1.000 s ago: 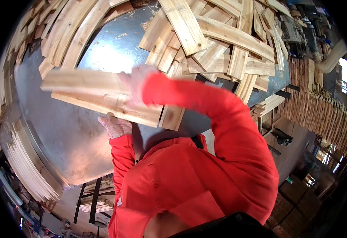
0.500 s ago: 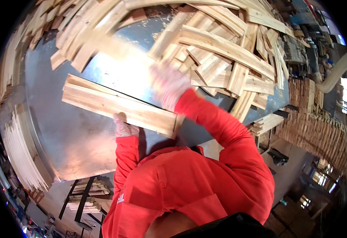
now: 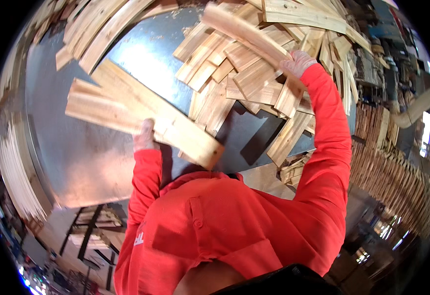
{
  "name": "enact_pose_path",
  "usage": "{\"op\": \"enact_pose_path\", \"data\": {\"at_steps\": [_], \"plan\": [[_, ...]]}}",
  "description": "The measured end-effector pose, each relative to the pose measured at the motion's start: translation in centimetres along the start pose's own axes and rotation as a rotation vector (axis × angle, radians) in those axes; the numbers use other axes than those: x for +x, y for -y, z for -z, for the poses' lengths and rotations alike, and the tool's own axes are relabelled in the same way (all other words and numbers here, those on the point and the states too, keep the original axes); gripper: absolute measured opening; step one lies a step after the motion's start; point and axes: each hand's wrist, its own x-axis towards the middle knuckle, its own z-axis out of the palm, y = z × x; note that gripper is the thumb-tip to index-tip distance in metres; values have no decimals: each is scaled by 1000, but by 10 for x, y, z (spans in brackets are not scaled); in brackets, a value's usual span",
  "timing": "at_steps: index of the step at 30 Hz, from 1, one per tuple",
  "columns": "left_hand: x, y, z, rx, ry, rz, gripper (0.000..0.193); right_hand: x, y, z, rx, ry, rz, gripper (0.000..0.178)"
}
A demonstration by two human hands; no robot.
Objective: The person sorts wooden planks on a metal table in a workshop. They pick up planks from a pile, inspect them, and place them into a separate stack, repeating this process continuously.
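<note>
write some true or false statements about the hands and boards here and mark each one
1. The right hand grips a long, flat, pale wooden board. True.
2. The left hand is away from every board. False: it touches the overlapping pale wooden boards nearest the person.
3. The jumbled heap of pale wooden planks lies on the grey metal table top. True.
4. The person wears blue sleeves. False: they are red fabric sleeves.
5. The right hand appears higher in the picture than the left hand. True.
</note>
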Motion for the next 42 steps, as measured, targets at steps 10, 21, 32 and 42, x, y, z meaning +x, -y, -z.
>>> {"op": "enact_pose_path", "data": {"at_steps": [10, 21, 32, 42], "plan": [[-3, -49, -7, 124, -54, -248, 51, 52, 178, -54, 1411, 436, 346, 44], [-31, -100, 165, 1273, -205, -279, 97, 69, 315, -186, 1738, 748, 440, 56], [-12, -174, 223, 1572, -384, -18, 85, 90, 331, -230, 1955, 1425, 743, 67], [15, -158, 314, 148, 140, -83, 58, 9, 347, -226, 894, 115, 280, 70]]}}
